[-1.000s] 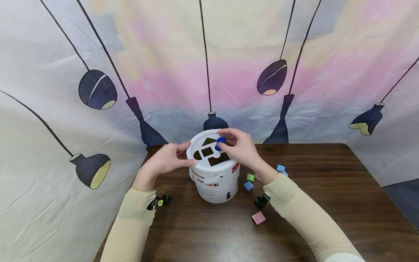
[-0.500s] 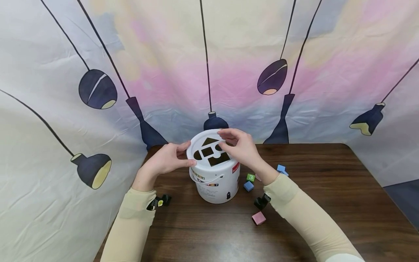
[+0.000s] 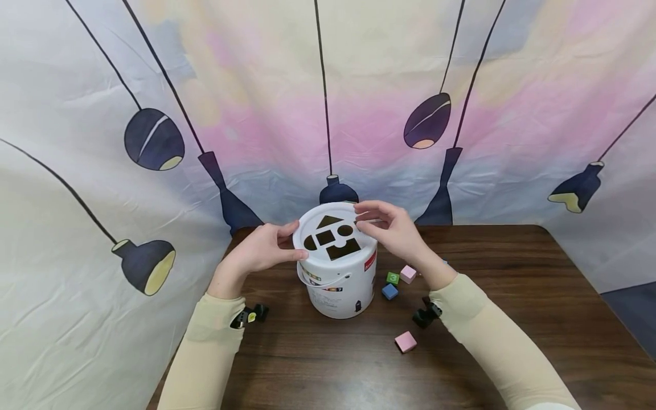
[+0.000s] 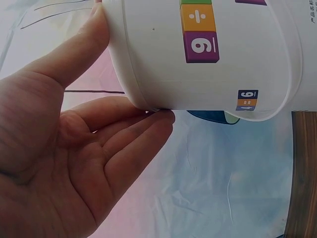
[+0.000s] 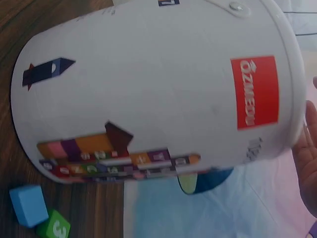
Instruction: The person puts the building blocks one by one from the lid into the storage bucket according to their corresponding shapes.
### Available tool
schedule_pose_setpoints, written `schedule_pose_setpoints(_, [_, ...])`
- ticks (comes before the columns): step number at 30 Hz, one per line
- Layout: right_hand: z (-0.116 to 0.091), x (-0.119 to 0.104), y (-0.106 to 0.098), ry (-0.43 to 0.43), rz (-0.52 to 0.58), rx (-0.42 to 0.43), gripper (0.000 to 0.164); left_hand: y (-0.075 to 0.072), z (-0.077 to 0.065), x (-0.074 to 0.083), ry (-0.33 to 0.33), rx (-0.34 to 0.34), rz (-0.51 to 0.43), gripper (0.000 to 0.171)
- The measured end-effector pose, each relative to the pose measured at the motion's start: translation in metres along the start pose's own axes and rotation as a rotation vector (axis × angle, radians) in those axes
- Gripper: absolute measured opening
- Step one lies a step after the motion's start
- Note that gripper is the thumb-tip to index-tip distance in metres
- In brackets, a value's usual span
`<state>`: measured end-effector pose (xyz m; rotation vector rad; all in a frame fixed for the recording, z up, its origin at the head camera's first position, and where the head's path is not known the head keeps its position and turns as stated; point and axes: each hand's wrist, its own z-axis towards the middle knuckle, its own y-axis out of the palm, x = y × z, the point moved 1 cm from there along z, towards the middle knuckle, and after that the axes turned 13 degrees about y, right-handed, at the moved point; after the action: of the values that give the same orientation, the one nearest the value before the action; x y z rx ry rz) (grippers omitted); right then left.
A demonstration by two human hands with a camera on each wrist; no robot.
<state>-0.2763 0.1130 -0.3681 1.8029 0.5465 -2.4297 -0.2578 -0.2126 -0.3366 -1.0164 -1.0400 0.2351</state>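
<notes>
A white bucket [image 3: 340,293] stands upright, its white lid [image 3: 314,220] cut with several shaped holes: a triangle, a square, a circle, a half-round and a notched one. At the lid's left edge my left hand [image 3: 261,247] steadies the bucket between thumb and fingers; in the left wrist view the fingertips [image 4: 166,116] lie against the side just below the rim. My right hand [image 3: 392,230] hovers at the lid's right edge with loosely bent fingers and holds nothing. No blue piece shows on the lid.
On the brown wooden table [image 3: 328,370] lie a green block marked 3 [image 3: 392,278], a blue block [image 3: 390,291] and a pink block [image 3: 408,274] right of the bucket. Another pink block [image 3: 406,341] lies nearer. A patterned cloth [image 3: 287,85] hangs behind.
The blue piece pinched over the round hole has gone from sight into it. My right hand has since drawn back to the right, uncovering the hole; the left hand stayed put.
</notes>
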Motion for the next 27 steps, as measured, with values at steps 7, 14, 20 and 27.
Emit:
schedule_pose_setpoints(7, [-0.013, 0.011, -0.03, 0.001, -0.035, 0.065, 0.036, 0.0, 0.001, 0.001, -0.005, -0.001, -0.011, 0.092])
schedule_pose_setpoints(14, [-0.029, 0.027, -0.059, 0.082, -0.084, 0.097, 0.037, 0.0, 0.0, -0.001, -0.004, 0.005, 0.003, 0.092])
schedule_pose_setpoints(20, [-0.041, 0.043, -0.077, 0.161, -0.131, 0.093, 0.039, -0.001, 0.0, -0.001, 0.004, 0.009, 0.015, 0.091])
schedule_pose_setpoints(27, [-0.058, 0.067, -0.096, 0.236, -0.175, 0.087, 0.041, 0.001, 0.0, 0.0, 0.002, 0.013, 0.009, 0.089])
